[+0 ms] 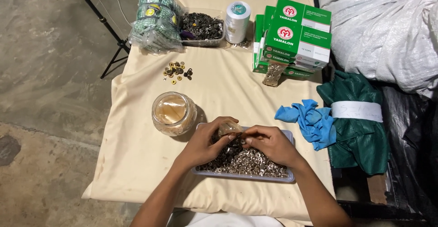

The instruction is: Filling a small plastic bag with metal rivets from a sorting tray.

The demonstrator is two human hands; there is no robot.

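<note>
A shallow clear tray (pixel 289 177) full of small silver metal rings sits near the front edge of the cloth-covered table. Both hands are over it. My left hand (pixel 204 141) holds a small clear plastic bag (pixel 229 127) above the rings. My right hand (pixel 270 142) pinches something small next to the bag's opening; I cannot see what it is. A clear glass jar (pixel 173 113) stands just left of the tray, close to my left hand.
A small pile of dark and brass fasteners (pixel 177 71) lies further back. Along the far edge are a bagged green bundle (pixel 156 19), a tray of dark metal parts (pixel 202 27), a white thread cone (pixel 237 21) and green-and-white boxes (pixel 295 40). Blue cloth (pixel 310 120) and green fabric (pixel 360 131) lie at right.
</note>
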